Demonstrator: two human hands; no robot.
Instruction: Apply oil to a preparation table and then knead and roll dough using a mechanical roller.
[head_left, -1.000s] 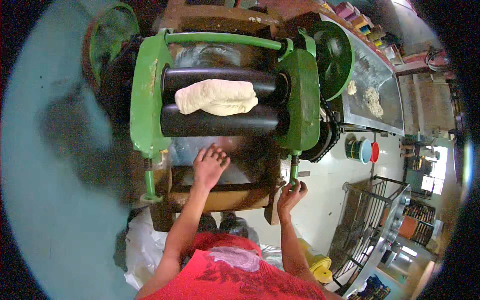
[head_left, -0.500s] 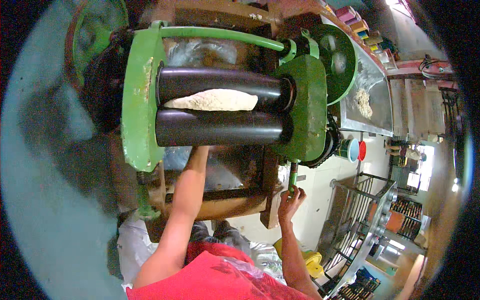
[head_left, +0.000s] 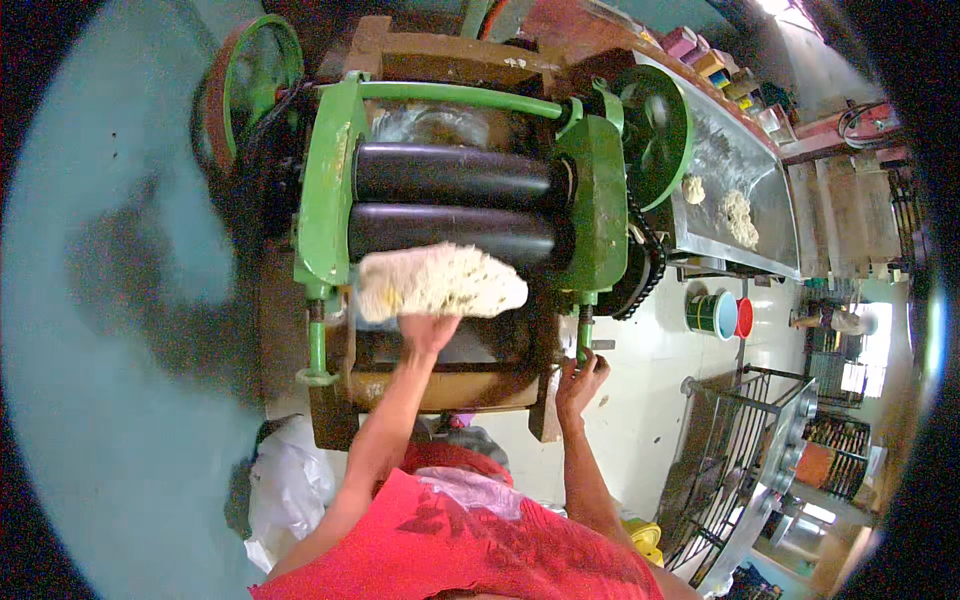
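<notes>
A thick slab of pale, rough dough (head_left: pixel 440 282) hangs in front of the green dough roller machine (head_left: pixel 325 225). My left hand (head_left: pixel 430 330) holds it from below, with the fingers hidden under it. Behind the dough lie two dark rollers, the far roller (head_left: pixel 460 178) and the near roller (head_left: pixel 455 232), with nothing between them. On the right front of the machine, my right hand (head_left: pixel 583 383) is closed around a green screw handle (head_left: pixel 585 342).
Right of the machine are a chain (head_left: pixel 650 270) and a green wheel (head_left: pixel 660 135). A metal table (head_left: pixel 725 155) beyond carries loose dough pieces. A light-blue bucket (head_left: pixel 715 315), a red bucket (head_left: pixel 743 318) and a metal rack (head_left: pixel 740 400) stand on the floor. White sacks (head_left: pixel 295 475) lie at left.
The dough, earlier on the rollers, is now in front of them in my left hand, which has come out from beneath the machine. My right hand stays on the screw handle. The view has shifted.
</notes>
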